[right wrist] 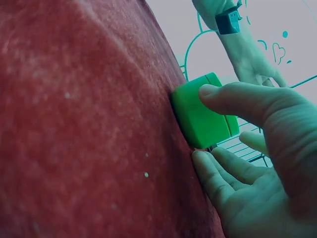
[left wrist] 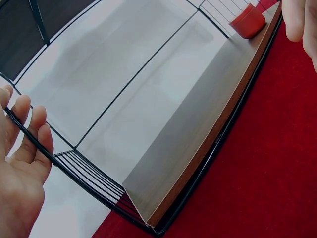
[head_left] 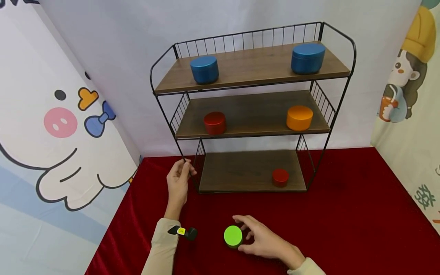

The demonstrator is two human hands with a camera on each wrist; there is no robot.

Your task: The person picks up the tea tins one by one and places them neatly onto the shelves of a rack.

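My left hand (head_left: 178, 181) holds the left front post of a three-tier shelf rack (head_left: 252, 112) with black wire sides and wooden boards. Up close in the left wrist view, the fingers of that hand (left wrist: 25, 168) curl behind the black post. On the red cloth before the rack sits a round, lidded green tin (head_left: 233, 236). Spread around its right side is my right hand (head_left: 262, 238), thumb and fingers apart. The right wrist view has the thumb over the side of the tin (right wrist: 200, 116), with fingertips near its lower edge; a firm hold is not visible.
Two blue tins (head_left: 204, 70) stand on the top board. The middle board bears a red tin (head_left: 215, 123) at left and an orange tin (head_left: 300, 118) at right. A smaller red tin (head_left: 280, 178) is on the bottom board. Red cloth (head_left: 357, 214) covers the table.
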